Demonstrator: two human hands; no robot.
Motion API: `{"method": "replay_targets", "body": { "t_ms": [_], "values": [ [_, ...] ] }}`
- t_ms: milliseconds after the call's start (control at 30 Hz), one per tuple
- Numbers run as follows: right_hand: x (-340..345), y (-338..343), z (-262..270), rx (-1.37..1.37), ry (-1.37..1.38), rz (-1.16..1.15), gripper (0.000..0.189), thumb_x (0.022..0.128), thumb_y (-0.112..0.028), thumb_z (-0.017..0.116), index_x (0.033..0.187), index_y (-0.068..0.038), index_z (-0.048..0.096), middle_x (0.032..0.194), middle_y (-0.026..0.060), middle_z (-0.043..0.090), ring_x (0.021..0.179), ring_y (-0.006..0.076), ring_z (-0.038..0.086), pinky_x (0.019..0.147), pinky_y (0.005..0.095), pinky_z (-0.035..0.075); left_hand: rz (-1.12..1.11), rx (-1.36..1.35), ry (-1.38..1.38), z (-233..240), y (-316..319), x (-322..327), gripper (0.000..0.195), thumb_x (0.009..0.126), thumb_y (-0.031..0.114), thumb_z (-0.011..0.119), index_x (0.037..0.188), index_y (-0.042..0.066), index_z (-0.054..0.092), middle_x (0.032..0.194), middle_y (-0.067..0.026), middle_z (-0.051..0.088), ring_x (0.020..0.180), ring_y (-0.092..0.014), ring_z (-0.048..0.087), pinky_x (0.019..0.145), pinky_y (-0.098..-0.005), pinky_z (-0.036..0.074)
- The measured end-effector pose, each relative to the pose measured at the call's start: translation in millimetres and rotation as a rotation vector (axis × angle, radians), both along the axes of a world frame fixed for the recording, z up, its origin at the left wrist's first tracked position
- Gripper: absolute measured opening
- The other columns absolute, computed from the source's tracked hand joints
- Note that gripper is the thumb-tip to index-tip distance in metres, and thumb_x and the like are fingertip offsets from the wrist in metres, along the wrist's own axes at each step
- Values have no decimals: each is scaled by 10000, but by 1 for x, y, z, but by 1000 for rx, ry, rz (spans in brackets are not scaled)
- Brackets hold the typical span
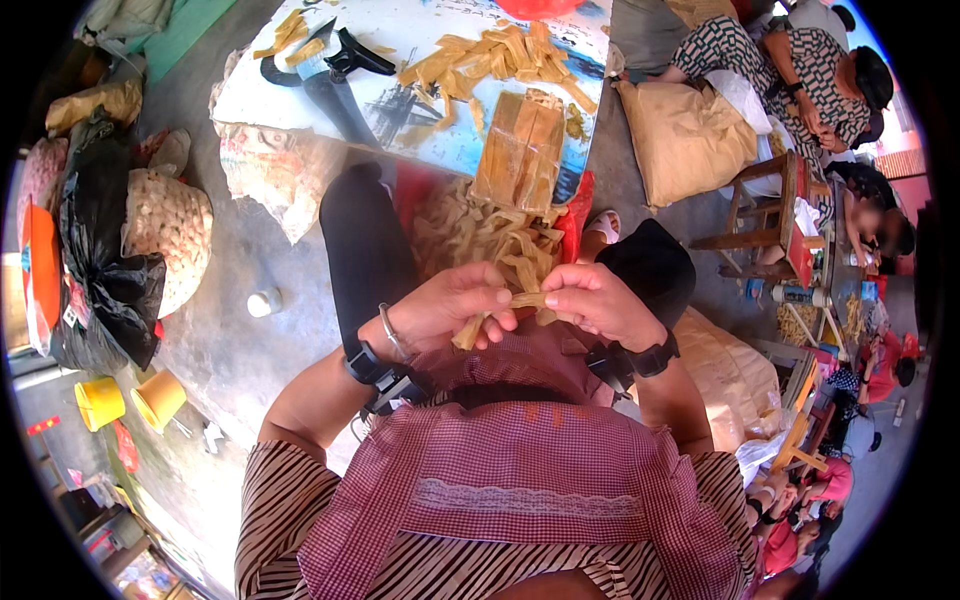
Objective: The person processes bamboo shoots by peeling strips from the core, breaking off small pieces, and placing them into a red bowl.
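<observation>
My left hand (471,306) and my right hand (600,301) meet in front of my apron. Between them they pinch a tan, flexible strip (529,300), its loose end hanging below my left fingers. A heap of pale strips (472,232) lies just beyond, between my knees, with red plastic (576,217) at its side. Over the near table edge juts a brown block (519,154) wrapped in clear film. Flattened tan strips (495,64) are piled behind it on the printed tabletop (262,97).
A black tool (360,54) lies on the table. At left are a black plastic bag (97,247), a white jar (264,302) and yellow buckets (100,403). To the right stand a paper sack (686,142) and a wooden stool (784,217); several people sit beyond.
</observation>
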State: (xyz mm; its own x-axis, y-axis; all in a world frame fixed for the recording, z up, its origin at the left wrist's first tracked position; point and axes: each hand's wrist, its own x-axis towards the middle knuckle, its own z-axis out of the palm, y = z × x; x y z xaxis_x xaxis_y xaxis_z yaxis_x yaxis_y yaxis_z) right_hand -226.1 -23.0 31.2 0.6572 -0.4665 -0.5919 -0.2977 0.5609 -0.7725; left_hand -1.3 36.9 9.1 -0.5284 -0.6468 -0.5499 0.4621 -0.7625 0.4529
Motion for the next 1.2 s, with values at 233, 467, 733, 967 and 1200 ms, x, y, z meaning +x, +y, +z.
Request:
{"method": "replay_targets", "body": {
  "t_ms": [233, 467, 733, 967, 1200],
  "values": [
    [1, -10, -2, -180, 78, 81, 143, 889, -143, 574, 934, -11, 604, 676, -18, 544, 580, 34, 479, 523, 187, 373, 87, -338, -226, -8, -2, 15, 103, 883, 55, 550, 804, 71, 486, 646, -13, 558, 507, -64, 505, 477, -186, 431],
    [7, -47, 6, -558, 141, -343, 146, 890, -150, 568, 892, -8, 602, 673, -14, 548, 617, 55, 492, 577, 217, 414, 232, -1203, -1195, 27, -58, 13, 50, 856, 80, 570, 858, 33, 552, 723, -68, 562, 620, -132, 563, 568, -248, 446],
    [-3, -78, -41, -782, 405, -358, 207, 913, -183, 504, 865, -7, 603, 642, -9, 539, 573, 63, 500, 525, 222, 396, 153, -1207, -1486, 0, -89, 35, 146, 761, 59, 584, 906, 59, 599, 815, -110, 592, 713, -256, 593, 632, -326, 476],
    [13, -11, 3, 35, -177, -330, 216, 932, -96, 430, 1107, 7, 506, 826, 85, 611, 606, 112, 567, 458, 226, 489, 288, -1626, -1567, 27, -34, 13, 358, 690, 33, 611, 1046, 59, 596, 1085, -96, 555, 1017, -301, 523, 874, -395, 431],
    [7, 0, -8, 15, -70, -104, 224, 916, -108, 443, 1101, -13, 526, 912, 62, 620, 759, 109, 594, 515, 192, 487, 88, -1611, -1865, 13, -33, 39, 334, 669, 81, 596, 1002, 66, 616, 961, -63, 605, 1007, -261, 543, 881, -386, 412]
  ]
}}
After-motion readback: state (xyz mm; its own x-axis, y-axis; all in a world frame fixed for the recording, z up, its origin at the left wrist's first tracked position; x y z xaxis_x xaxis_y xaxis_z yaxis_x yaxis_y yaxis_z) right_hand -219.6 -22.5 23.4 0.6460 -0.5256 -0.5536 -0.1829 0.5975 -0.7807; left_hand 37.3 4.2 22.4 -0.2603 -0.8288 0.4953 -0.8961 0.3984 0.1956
